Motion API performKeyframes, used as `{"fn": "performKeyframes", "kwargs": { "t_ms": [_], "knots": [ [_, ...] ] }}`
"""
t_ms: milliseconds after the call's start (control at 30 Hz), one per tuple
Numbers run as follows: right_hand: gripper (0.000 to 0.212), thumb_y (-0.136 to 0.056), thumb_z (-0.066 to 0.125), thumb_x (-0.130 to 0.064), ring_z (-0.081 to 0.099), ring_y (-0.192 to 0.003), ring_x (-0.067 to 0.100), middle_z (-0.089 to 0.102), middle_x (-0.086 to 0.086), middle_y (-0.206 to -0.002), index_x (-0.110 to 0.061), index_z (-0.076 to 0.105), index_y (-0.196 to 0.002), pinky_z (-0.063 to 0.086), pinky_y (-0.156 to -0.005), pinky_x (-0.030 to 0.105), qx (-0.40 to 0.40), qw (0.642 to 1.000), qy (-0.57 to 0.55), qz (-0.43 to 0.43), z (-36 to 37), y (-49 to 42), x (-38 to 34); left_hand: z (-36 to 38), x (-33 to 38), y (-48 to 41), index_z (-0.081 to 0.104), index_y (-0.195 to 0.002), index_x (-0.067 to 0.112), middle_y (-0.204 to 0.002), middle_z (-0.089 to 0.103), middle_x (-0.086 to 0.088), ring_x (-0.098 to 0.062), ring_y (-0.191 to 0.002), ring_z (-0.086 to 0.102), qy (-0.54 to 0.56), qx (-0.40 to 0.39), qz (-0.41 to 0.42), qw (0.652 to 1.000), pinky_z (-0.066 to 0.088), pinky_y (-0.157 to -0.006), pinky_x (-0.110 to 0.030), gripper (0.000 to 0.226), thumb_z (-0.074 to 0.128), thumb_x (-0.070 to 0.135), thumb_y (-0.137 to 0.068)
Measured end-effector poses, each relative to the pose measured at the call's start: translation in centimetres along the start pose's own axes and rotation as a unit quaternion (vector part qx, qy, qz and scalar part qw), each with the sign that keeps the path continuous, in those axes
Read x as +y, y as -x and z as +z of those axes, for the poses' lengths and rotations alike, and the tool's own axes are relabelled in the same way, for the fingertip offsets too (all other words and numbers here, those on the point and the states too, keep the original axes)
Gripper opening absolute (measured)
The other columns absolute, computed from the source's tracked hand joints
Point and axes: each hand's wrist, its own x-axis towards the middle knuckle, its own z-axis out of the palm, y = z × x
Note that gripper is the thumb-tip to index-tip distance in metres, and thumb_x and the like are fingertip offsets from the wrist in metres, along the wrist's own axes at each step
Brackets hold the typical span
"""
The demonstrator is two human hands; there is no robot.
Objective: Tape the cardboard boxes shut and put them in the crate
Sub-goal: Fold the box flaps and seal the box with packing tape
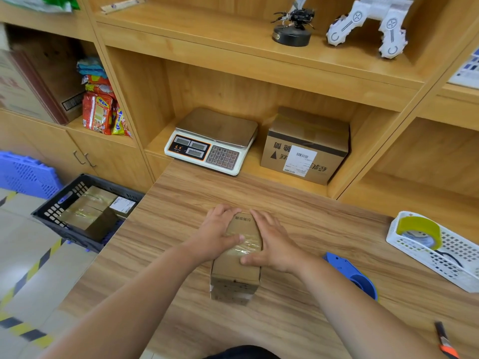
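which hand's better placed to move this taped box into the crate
Left, probably: the crate sits past the table on its left edge, nearer the left hand; the right hand would have to cross over the box.

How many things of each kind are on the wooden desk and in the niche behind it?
Cardboard boxes: 2, small box, labelled box
Scale: 1
Blue tape dispenser: 1
White basket: 1
Yellow tape roll: 1
Cutter: 1
Total: 7
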Motion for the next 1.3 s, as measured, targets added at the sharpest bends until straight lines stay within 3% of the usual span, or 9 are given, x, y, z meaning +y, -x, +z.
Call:
{"fn": "performKeyframes", "kwargs": {
  "t_ms": [167, 300, 400, 533, 767, 833, 933, 1067, 1300],
  "knots": [
    [0.070, -0.077, 0.067, -0.054, 0.032, -0.120, 0.010, 0.040, -0.014, -0.121, -0.025, 0.041, -0.135, 0.019, -0.094, 0.022, 0.155, 0.988, -0.006, -0.005, 1.0, -0.7, -0.9, 0.2, 0.5, 0.1, 0.041, -0.141, 0.017, -0.127, 0.040, 0.003, -0.002, -0.110, 0.026, 0.006, 0.046, 0.000, 0.999, 0.018, -0.096, -0.012, 0.047, 0.053, 0.023, -0.096],
    [0.054, -0.084, 0.061, -0.050, 0.038, -0.117, 0.012, 0.049, -0.008, -0.123, -0.023, 0.047, -0.129, 0.019, -0.100, 0.025, 0.178, 0.984, 0.018, 0.007, 1.1, -0.9, -1.2, 0.1, 0.6, 0.3, 0.041, -0.141, 0.013, -0.132, 0.041, 0.000, -0.008, -0.120, 0.032, 0.013, 0.058, 0.006, 0.998, 0.019, -0.103, -0.014, 0.042, 0.045, 0.015, -0.099],
    [0.053, -0.086, 0.058, -0.051, 0.038, -0.118, 0.014, 0.049, -0.008, -0.126, -0.024, 0.046, -0.130, 0.020, -0.101, 0.027, 0.175, 0.984, 0.023, 0.017, 1.1, -0.6, -1.3, -1.1, -0.4, 0.8, 0.026, -0.149, 0.018, -0.144, 0.026, 0.014, -0.007, -0.138, 0.023, 0.053, -0.040, 0.011, 0.998, 0.018, -0.110, -0.017, 0.070, 0.063, 0.030, -0.090],
    [0.059, -0.088, 0.055, -0.052, 0.035, -0.125, 0.015, 0.045, -0.005, -0.134, -0.022, 0.041, -0.137, 0.018, -0.104, 0.028, 0.156, 0.987, 0.033, 0.022, 1.1, -0.7, -1.9, -2.9, -1.0, 1.5, 0.007, -0.151, 0.030, -0.148, 0.006, 0.030, 0.008, -0.136, 0.009, 0.026, -0.126, -0.004, 0.992, 0.014, -0.110, -0.018, 0.111, 0.077, 0.050, -0.067],
    [0.102, -0.069, 0.064, -0.069, 0.021, -0.133, 0.016, 0.028, -0.005, -0.144, -0.022, 0.020, -0.147, 0.014, -0.114, 0.035, 0.046, 0.996, 0.067, 0.029, 0.2, -0.3, -2.1, -3.2, -0.5, 1.0, 0.030, -0.147, 0.023, -0.138, 0.030, 0.014, -0.001, -0.127, 0.030, 0.034, -0.090, 0.001, 0.995, 0.023, -0.103, -0.012, 0.086, 0.078, 0.031, -0.076],
    [0.106, -0.066, 0.065, -0.071, 0.021, -0.132, 0.015, 0.027, -0.006, -0.143, -0.022, 0.019, -0.147, 0.013, -0.115, 0.036, 0.045, 0.997, 0.063, 0.030, 0.2, -0.3, -2.2, -3.2, -0.7, 0.9, 0.036, -0.145, 0.021, -0.134, 0.035, 0.015, 0.004, -0.122, 0.034, 0.067, -0.079, -0.005, 0.995, 0.023, -0.097, -0.002, 0.077, 0.076, 0.025, -0.079],
    [0.104, -0.066, 0.063, -0.072, 0.021, -0.131, 0.014, 0.028, -0.006, -0.143, -0.022, 0.020, -0.147, 0.013, -0.116, 0.037, 0.052, 0.996, 0.059, 0.034, 0.3, -0.2, -2.3, -2.9, -1.0, 0.7, 0.043, -0.140, 0.021, -0.123, 0.037, 0.026, 0.017, -0.113, 0.036, 0.103, -0.062, -0.010, 0.993, 0.025, -0.087, 0.006, 0.065, 0.072, 0.019, -0.083],
    [0.098, -0.067, 0.052, -0.077, 0.025, -0.131, 0.015, 0.034, -0.005, -0.137, -0.021, 0.026, -0.143, 0.012, -0.117, 0.039, 0.073, 0.993, 0.079, 0.050, 0.7, -0.4, -2.7, -2.3, -0.9, 0.4, 0.049, -0.137, 0.016, -0.126, 0.043, 0.013, -0.001, -0.117, 0.041, 0.110, -0.021, -0.012, 0.994, 0.027, -0.088, 0.005, 0.048, 0.062, 0.015, -0.090],
    [0.075, -0.078, 0.043, -0.071, 0.037, -0.126, 0.019, 0.046, -0.001, -0.129, -0.016, 0.039, -0.129, 0.016, -0.114, 0.045, 0.152, 0.978, 0.105, 0.101, 2.2, -1.5, -4.0, -1.2, -0.9, 0.7, 0.056, -0.129, 0.007, -0.123, 0.050, 0.004, -0.005, -0.116, 0.043, 0.070, 0.056, 0.024, 0.996, 0.022, -0.094, 0.003, 0.034, 0.047, 0.004, -0.097]
  ]
}}
